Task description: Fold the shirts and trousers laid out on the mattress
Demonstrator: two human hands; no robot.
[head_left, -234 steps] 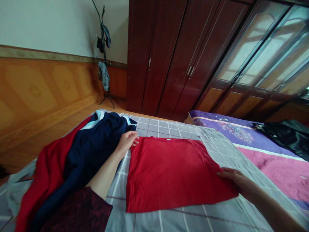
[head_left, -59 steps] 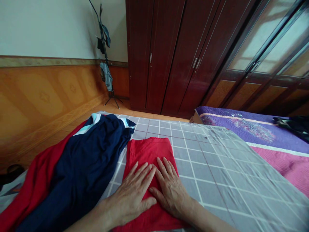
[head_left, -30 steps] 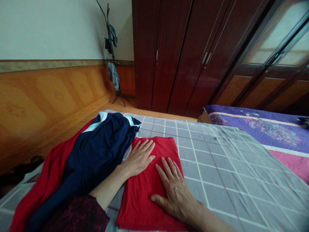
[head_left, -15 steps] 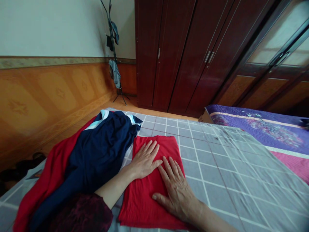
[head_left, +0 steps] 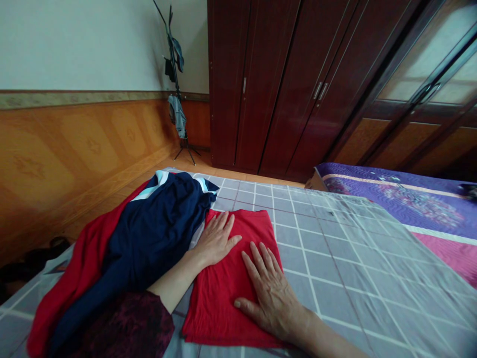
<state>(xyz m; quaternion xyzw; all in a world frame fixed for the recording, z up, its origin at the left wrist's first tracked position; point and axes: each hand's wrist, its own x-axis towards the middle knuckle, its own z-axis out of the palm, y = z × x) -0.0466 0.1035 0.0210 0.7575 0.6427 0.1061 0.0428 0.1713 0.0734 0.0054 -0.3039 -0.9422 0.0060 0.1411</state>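
A folded red garment (head_left: 219,313) lies flat on a grey checked bedsheet (head_left: 313,238). My left hand (head_left: 216,239) rests flat on its upper left part, fingers spread. Lower on the right side, my right hand (head_left: 270,288) presses on the same cloth, palm down with the thumb stretched out. Neither hand grips anything. Left of the folded cloth is a heap of clothes: a navy garment with white and light blue trim (head_left: 160,228), partly over a red one (head_left: 89,248). My left forearm reaches across the navy cloth's edge.
Beyond the bed stand a dark red wardrobe (head_left: 257,84) and a coat rack (head_left: 174,64) with a few things hung on it. A purple and pink bedspread (head_left: 402,194) covers a surface at the right. Dark objects (head_left: 33,261) sit at the left, below the bed's edge.
My left hand has slid a little left across the folded red garment, widening the gap to my right hand. My right hand has stayed almost in place.
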